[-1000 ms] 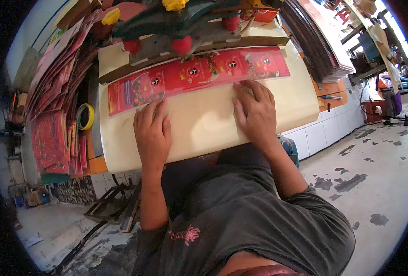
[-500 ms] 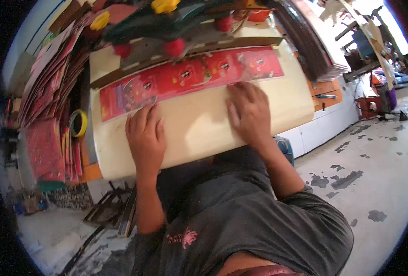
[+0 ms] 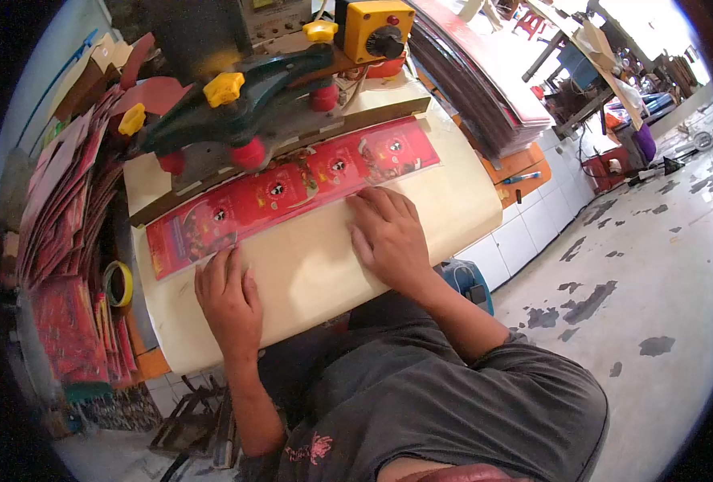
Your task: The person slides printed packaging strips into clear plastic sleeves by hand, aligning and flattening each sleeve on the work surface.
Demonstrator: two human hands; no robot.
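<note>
A long red printed strip (image 3: 272,191) under clear film lies along a straight guide bar (image 3: 151,210) on a cream, round-edged work surface (image 3: 308,273). My left hand (image 3: 232,304) lies flat with fingers spread, its fingertips at the strip's near edge towards the left. Further right, my right hand (image 3: 390,238) rests palm down with fingers out, and its fingertips touch the same near edge. Neither hand grips anything. Over the guide bar stands a dark green machine arm (image 3: 252,92) with red round feet (image 3: 249,153) and yellow knobs (image 3: 224,88).
Stacked red printed sheets (image 3: 67,201) lean at the left, beside a yellow tape roll (image 3: 118,283). A tall pile of boards (image 3: 485,88) stands at the back right, near a blue pen (image 3: 522,177). A yellow control box (image 3: 375,30) sits behind the machine.
The view has turned and shifted, so the surface appears lower, further left and more tilted, and the yellow control box now shows. Both hands stay at the strip's near edge.
</note>
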